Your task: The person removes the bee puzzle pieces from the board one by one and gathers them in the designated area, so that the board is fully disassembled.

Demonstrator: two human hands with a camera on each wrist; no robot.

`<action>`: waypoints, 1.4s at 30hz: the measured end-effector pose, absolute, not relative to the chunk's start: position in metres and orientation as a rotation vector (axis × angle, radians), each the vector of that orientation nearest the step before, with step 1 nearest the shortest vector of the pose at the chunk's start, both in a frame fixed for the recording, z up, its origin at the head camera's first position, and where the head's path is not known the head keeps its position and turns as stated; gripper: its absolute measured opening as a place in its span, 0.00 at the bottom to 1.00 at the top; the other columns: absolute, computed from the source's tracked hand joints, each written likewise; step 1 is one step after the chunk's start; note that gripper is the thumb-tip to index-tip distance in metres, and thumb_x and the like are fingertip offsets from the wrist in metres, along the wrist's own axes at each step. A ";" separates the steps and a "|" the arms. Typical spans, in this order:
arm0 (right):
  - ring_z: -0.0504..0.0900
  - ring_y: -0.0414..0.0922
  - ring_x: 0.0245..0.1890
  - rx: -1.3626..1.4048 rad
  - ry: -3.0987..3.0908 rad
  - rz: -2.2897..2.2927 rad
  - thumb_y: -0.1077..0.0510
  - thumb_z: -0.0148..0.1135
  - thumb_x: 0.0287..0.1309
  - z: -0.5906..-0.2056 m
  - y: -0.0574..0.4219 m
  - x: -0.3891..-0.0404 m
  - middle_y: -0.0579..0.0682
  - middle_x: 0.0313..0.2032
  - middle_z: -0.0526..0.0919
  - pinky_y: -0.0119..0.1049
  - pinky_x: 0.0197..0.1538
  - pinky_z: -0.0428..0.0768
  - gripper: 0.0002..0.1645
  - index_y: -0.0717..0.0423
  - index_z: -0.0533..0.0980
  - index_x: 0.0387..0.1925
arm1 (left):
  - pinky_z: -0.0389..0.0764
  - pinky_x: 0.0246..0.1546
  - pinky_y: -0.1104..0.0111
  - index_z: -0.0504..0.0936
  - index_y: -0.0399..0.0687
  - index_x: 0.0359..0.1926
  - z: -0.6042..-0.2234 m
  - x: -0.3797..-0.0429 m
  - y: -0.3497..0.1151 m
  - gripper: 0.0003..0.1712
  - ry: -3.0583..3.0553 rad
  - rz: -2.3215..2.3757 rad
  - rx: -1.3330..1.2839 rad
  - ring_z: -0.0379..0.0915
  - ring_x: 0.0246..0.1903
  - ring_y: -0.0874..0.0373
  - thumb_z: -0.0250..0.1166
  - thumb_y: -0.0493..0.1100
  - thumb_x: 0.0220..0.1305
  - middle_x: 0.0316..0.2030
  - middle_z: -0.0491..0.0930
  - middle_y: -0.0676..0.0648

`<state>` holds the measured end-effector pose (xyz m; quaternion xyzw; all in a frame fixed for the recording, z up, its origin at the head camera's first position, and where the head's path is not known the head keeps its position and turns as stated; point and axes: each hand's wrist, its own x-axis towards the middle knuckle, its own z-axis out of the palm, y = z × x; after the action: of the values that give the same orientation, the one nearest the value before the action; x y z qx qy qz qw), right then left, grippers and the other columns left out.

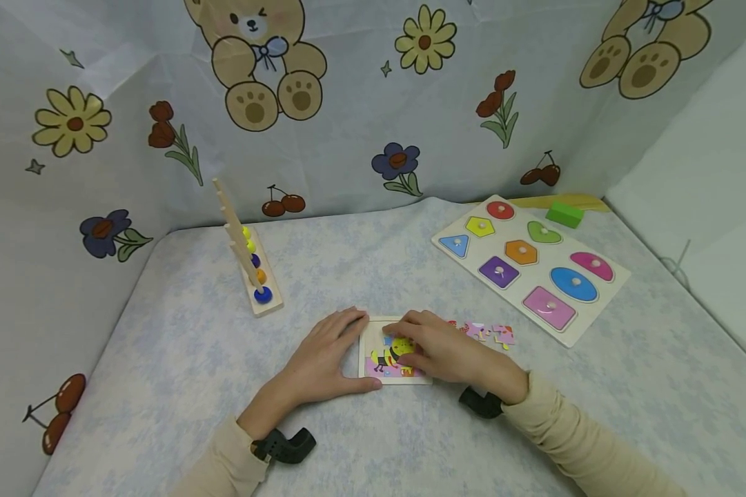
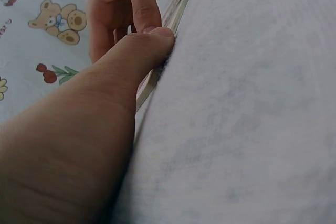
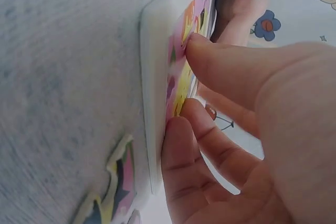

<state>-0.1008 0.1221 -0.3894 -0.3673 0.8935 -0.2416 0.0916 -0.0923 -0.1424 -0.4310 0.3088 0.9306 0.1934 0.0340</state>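
Observation:
A small bee picture puzzle in a white frame lies on the table in front of me. My left hand lies flat against the frame's left side, thumb along its near corner; in the left wrist view the thumb and a fingertip of this hand touch the frame's edge. My right hand rests on top of the picture. In the right wrist view that hand presses its thumb and a fingertip onto the coloured pieces inside the frame. Several loose pink pieces lie just right of it.
A wooden shape board with coloured knobbed shapes lies at the back right, a green block behind it. A wooden peg stand with beads stands at the back left. Patterned cloth walls close in the table on three sides.

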 end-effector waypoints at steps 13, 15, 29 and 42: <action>0.74 0.41 0.42 -1.162 2.673 -0.724 0.57 0.72 0.64 -0.391 0.123 -0.101 0.51 0.49 0.80 0.33 0.44 0.78 0.26 0.54 0.81 0.63 | 0.53 0.80 0.52 0.56 0.49 0.82 -0.431 -0.093 -0.142 0.65 2.873 0.587 0.973 0.49 0.79 0.52 0.64 0.81 0.55 0.79 0.57 0.48; 0.75 0.42 0.43 -1.171 2.677 -0.711 0.57 0.72 0.64 -0.391 0.123 -0.101 0.51 0.50 0.80 0.35 0.45 0.78 0.26 0.54 0.81 0.63 | 0.52 0.80 0.52 0.56 0.49 0.82 -0.431 -0.093 -0.142 0.65 2.872 0.587 0.972 0.49 0.79 0.52 0.64 0.81 0.55 0.79 0.57 0.49; 0.74 0.42 0.43 -1.193 2.675 -0.678 0.57 0.71 0.64 -0.390 0.121 -0.101 0.51 0.50 0.78 0.34 0.45 0.78 0.27 0.51 0.80 0.65 | 0.53 0.80 0.51 0.56 0.49 0.82 -0.432 -0.093 -0.143 0.65 2.873 0.583 0.963 0.49 0.80 0.51 0.65 0.80 0.55 0.79 0.57 0.48; 0.73 0.41 0.41 -1.220 2.684 -0.695 0.60 0.70 0.65 -0.391 0.121 -0.102 0.50 0.47 0.79 0.31 0.43 0.78 0.25 0.54 0.81 0.63 | 0.53 0.80 0.51 0.56 0.49 0.82 -0.433 -0.093 -0.143 0.65 2.872 0.602 0.957 0.49 0.79 0.52 0.64 0.81 0.55 0.79 0.58 0.49</action>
<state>-0.1018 0.1215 -0.3906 -0.4021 0.8846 -0.2292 0.0563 -0.0929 -0.1435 -0.4326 0.3098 0.9302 0.1949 0.0275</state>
